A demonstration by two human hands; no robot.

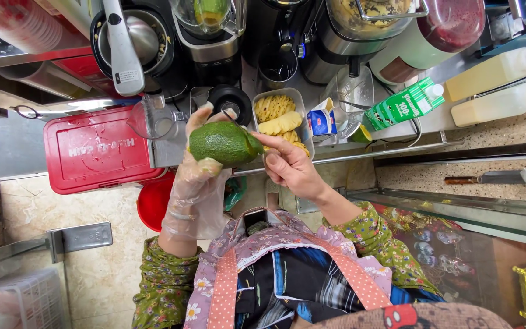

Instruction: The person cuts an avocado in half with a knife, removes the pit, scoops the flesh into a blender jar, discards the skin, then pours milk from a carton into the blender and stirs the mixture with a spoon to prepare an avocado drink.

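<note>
Juice-stall tabletop (506, 131), blenders at twelve o'clock. Item: green avocado (223, 144), centre frame, clamped in gloved left hand (197, 183); bare right hand (290, 167) closed on a blade at its three o'clock end. Likely firm, smooth-skinned, slippery; grip around the middle.

A speckled stone tabletop (506, 131) runs along the right, edged by a metal rail (397, 152). Beige marbled floor tiles (101, 274) lie below, brightly and evenly lit.
</note>
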